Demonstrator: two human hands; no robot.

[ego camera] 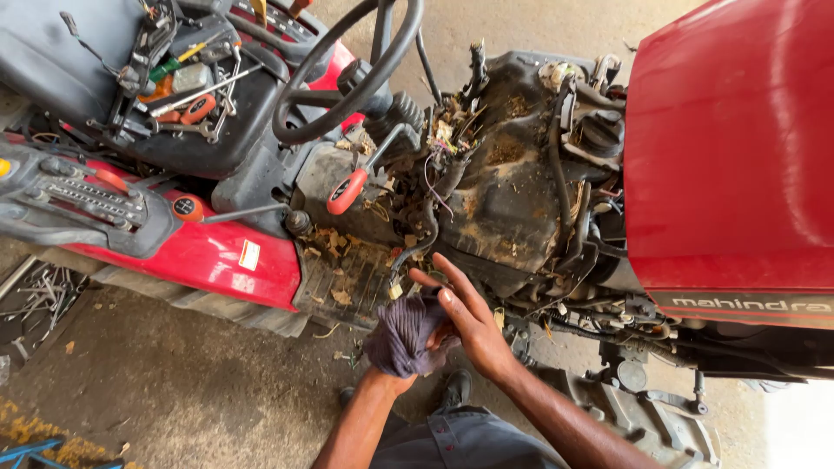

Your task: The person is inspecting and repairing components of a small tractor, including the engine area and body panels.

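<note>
My left hand (pixel 395 369) is wrapped in and gripping a purple-grey rag (pixel 405 334) at the bottom middle of the head view. My right hand (pixel 469 317) presses its palm and fingers against the rag, fingers spread and pointing up left. Both hands hover just below the open, dirty body of a red tractor (pixel 730 156), near its footplate (pixel 347 278) strewn with dry leaves. The black fuel tank (pixel 512 191) lies exposed above my hands, with hoses and loose wires around it.
A black steering wheel (pixel 347 78) rises at the top middle. Spanners, pliers and other tools (pixel 187 82) lie on the black seat at top left. A red-tipped lever (pixel 347 191) sticks out beside the column. More metal tools (pixel 35 300) sit on the concrete floor at left.
</note>
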